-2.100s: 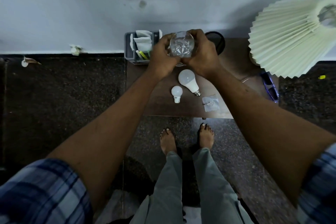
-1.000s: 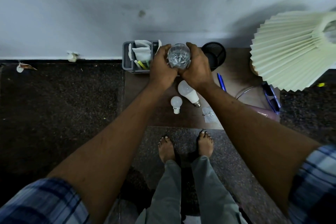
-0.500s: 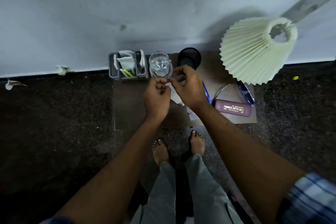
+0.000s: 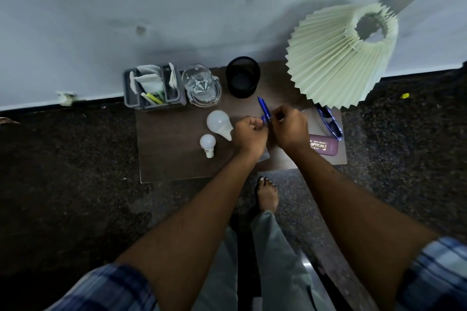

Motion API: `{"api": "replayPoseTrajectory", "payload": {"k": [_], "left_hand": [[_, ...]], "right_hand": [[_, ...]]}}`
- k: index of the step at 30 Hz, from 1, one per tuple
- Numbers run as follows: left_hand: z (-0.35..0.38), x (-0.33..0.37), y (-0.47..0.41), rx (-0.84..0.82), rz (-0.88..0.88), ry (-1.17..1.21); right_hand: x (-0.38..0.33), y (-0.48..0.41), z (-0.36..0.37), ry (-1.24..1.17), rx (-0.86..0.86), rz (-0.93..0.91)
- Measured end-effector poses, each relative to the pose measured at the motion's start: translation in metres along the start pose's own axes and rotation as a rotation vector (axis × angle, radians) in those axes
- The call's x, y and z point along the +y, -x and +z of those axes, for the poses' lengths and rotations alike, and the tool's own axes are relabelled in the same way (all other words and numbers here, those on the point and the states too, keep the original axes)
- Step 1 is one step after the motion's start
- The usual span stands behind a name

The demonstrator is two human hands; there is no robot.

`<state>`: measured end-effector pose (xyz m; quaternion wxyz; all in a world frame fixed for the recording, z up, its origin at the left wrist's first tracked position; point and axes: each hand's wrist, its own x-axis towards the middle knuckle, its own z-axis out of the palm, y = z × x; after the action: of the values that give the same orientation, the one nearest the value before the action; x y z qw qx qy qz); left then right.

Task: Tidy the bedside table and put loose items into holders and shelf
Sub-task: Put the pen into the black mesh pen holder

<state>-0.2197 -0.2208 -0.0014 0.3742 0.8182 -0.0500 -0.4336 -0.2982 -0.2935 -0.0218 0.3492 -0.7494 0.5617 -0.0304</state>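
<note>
Blue pens (image 4: 263,108) stick out above my two hands at the middle of the brown bedside table (image 4: 171,156). My right hand (image 4: 289,127) is closed around their lower ends, and my left hand (image 4: 249,135) pinches them from the left. A black mesh pen holder (image 4: 242,77) stands just behind, at the back edge. A clear glass (image 4: 201,85) stands left of it. Two white bulbs lie left of my left hand, a large bulb (image 4: 218,122) and a small bulb (image 4: 208,144).
A grey organiser (image 4: 153,88) with papers and markers sits at the back left corner. A pleated lamp shade (image 4: 338,55) overhangs the right side, above blue glasses (image 4: 331,121) and a maroon spectacle case (image 4: 324,146). The wall is directly behind, and dark floor surrounds the table.
The glass that both hands held now stands at the back between organiser and pen holder. Both hands came forward and right and closed on the blue pens.
</note>
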Motion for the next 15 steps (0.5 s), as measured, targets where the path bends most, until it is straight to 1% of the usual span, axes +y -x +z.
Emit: {"api": "replayPoseTrajectory", "payload": {"k": [4, 7, 15], "left_hand": [[0.015, -0.001, -0.016, 0.032, -0.064, -0.034], [0.023, -0.005, -0.023, 0.041, -0.080, -0.043], [0.030, -0.009, -0.030, 0.077, -0.087, -0.044]], "right_hand": [[0.002, -0.017, 0.009, 0.101, -0.046, 0.029], [0.005, -0.030, 0.018, 0.159, -0.085, 0.052], [0.009, -0.046, 0.023, 0.179, -0.123, 0.013]]}}
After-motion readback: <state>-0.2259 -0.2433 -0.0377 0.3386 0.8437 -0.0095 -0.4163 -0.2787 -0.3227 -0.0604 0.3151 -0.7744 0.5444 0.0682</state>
